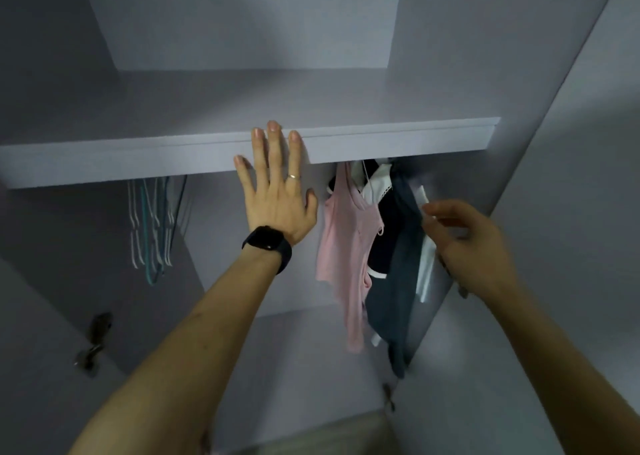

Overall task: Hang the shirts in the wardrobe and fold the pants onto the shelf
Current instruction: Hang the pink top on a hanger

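I look into a grey wardrobe. My left hand (pixel 277 191), with a ring and a black watch, lies flat with straight fingers against the front edge of the shelf (pixel 398 139). Under the shelf at the right hang a pink top (pixel 343 246), a dark navy garment with white trim (pixel 384 232) and a blue-grey shirt (pixel 403 281). My right hand (pixel 460 243) hovers blurred just right of these clothes, fingers loosely curled near a white edge of fabric (pixel 426 271); whether it touches the cloth is unclear.
Several bare hangers (pixel 152 222), white and teal, hang under the shelf at the left. A metal door hinge (pixel 93 340) sits on the left panel. The wardrobe's right side wall (pixel 554 177) stands close beside my right hand.
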Demonstrator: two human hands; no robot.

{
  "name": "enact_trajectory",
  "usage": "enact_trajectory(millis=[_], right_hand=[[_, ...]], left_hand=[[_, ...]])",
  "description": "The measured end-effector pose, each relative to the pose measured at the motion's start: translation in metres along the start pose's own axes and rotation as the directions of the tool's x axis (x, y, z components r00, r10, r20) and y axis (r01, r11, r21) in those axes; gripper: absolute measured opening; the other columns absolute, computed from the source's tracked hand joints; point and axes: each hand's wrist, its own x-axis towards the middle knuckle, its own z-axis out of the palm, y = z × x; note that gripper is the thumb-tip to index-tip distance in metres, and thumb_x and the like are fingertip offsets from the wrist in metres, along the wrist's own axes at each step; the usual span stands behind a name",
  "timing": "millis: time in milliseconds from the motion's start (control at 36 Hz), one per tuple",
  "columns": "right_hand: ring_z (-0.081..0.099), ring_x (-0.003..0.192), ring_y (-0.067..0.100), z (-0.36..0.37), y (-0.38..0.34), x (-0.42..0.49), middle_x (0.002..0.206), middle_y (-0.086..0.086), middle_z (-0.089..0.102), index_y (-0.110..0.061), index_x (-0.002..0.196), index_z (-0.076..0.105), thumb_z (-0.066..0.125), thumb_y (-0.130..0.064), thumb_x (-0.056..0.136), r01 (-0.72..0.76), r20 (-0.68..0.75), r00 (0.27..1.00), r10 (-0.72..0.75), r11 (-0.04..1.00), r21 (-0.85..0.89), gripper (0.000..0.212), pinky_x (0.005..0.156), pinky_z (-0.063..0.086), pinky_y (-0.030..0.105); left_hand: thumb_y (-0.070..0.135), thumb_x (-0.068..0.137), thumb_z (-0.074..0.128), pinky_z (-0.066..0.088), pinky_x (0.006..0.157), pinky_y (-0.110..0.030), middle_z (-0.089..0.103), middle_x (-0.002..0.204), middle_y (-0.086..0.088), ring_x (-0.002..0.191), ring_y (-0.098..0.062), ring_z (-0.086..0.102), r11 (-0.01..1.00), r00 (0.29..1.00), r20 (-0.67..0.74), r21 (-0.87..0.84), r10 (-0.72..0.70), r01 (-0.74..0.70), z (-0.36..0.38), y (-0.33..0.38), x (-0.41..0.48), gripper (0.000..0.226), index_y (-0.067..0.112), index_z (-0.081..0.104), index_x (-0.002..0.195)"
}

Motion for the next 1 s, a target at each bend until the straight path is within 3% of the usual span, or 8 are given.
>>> enact_trajectory(millis=[83, 167, 278, 417, 556, 778, 861, 1000], right_hand=[[0.067, 0.077, 0.011, -0.017, 0.007, -0.020, 0.106, -0.016, 0.068, -0.034, 0.116, 0.068, 0.062, -0.035, 0.098, 0.037, -0.012, 0.999, -0.037, 0.999, -0.008, 0.019, 0.068, 0.052, 0.026], [0.057, 0.089, 0.002, -0.028, 0.026, -0.045, 0.109, -0.005, 0.068, -0.026, 0.120, 0.069, 0.062, -0.028, 0.099, 0.105, -0.031, 0.994, -0.109, 0.988, -0.111, 0.022, 0.083, 0.046, 0.018], [0.053, 0.111, 0.006, -0.037, 0.060, -0.087, 0.127, -0.006, 0.067, -0.020, 0.124, 0.070, 0.062, -0.025, 0.099, 0.083, -0.044, 0.995, -0.095, 0.972, -0.220, 0.027, 0.098, 0.042, 0.024], [0.057, 0.121, 0.023, -0.046, 0.101, -0.150, 0.131, 0.000, 0.067, -0.018, 0.124, 0.071, 0.065, -0.021, 0.098, -0.057, -0.099, 0.995, 0.022, 0.927, -0.370, 0.027, 0.101, 0.039, 0.024], [0.061, 0.117, 0.028, -0.055, 0.123, -0.219, 0.125, 0.005, 0.070, -0.014, 0.119, 0.073, 0.068, -0.018, 0.096, -0.271, -0.260, 0.952, 0.159, 0.833, -0.482, 0.024, 0.101, 0.046, 0.039], [0.061, 0.106, 0.020, -0.048, 0.106, -0.361, 0.114, 0.005, 0.074, -0.010, 0.112, 0.076, 0.069, -0.014, 0.093, -0.669, -0.632, 0.700, 0.332, 0.615, -0.417, 0.020, 0.094, 0.047, 0.037], [0.060, 0.108, 0.019, -0.037, 0.091, -0.420, 0.114, 0.003, 0.074, -0.013, 0.113, 0.075, 0.071, -0.012, 0.092, -0.819, -0.746, 0.523, 0.412, 0.485, -0.306, 0.021, 0.095, 0.040, 0.027], [0.059, 0.112, 0.019, -0.018, 0.053, -0.500, 0.117, -0.001, 0.072, -0.018, 0.119, 0.071, 0.067, -0.023, 0.096, -0.956, -0.839, 0.196, 0.508, 0.289, -0.048, 0.024, 0.098, 0.043, 0.034]], left_hand=[[0.032, 0.081, 0.058, 0.003, 0.119, -0.065, -0.001, 0.168, -0.014, 0.154, -0.036, -0.002, 0.976, 0.999, 0.021, -0.212, -0.042, 0.046, -0.010, 0.024, -0.013, 0.093, 0.021, 0.012, 0.161], [0.027, 0.081, 0.059, 0.009, 0.120, -0.064, 0.011, 0.167, -0.010, 0.154, -0.032, 0.007, 0.920, 0.996, 0.049, -0.389, 0.071, -0.047, -0.006, 0.059, -0.055, 0.083, 0.024, 0.027, 0.158], [0.025, 0.089, 0.060, 0.016, 0.121, -0.058, 0.018, 0.166, -0.006, 0.152, -0.025, 0.015, 0.800, 0.950, 0.229, -0.599, 0.211, -0.033, 0.013, 0.109, -0.121, 0.076, 0.028, 0.027, 0.157], [0.020, 0.093, 0.059, 0.022, 0.119, -0.056, 0.028, 0.162, -0.009, 0.150, -0.029, 0.022, 0.691, 0.804, 0.401, -0.723, 0.440, -0.017, 0.034, 0.155, -0.188, 0.067, 0.019, 0.035, 0.155], [0.021, 0.096, 0.058, 0.024, 0.119, -0.053, 0.032, 0.161, -0.006, 0.149, -0.026, 0.026, 0.562, 0.625, 0.393, -0.823, 0.674, -0.088, 0.050, 0.192, -0.226, 0.062, 0.020, 0.037, 0.154], [0.024, 0.095, 0.057, 0.025, 0.120, -0.048, 0.035, 0.160, -0.004, 0.149, -0.024, 0.028, 0.260, 0.287, 0.198, -0.946, 0.937, -0.196, 0.042, 0.235, -0.291, 0.060, 0.021, 0.040, 0.153], [0.024, 0.096, 0.056, 0.023, 0.121, -0.047, 0.033, 0.161, -0.003, 0.149, -0.021, 0.027, 0.140, 0.109, 0.121, -0.972, 0.987, -0.189, 0.020, 0.251, -0.326, 0.060, 0.023, 0.038, 0.154], [0.025, 0.093, 0.056, 0.033, 0.116, -0.041, 0.036, 0.159, -0.002, 0.140, -0.025, 0.040, -0.045, -0.097, -0.031, -0.989, 0.995, -0.143, -0.029, 0.267, -0.384, 0.059, 0.025, 0.044, 0.151]])
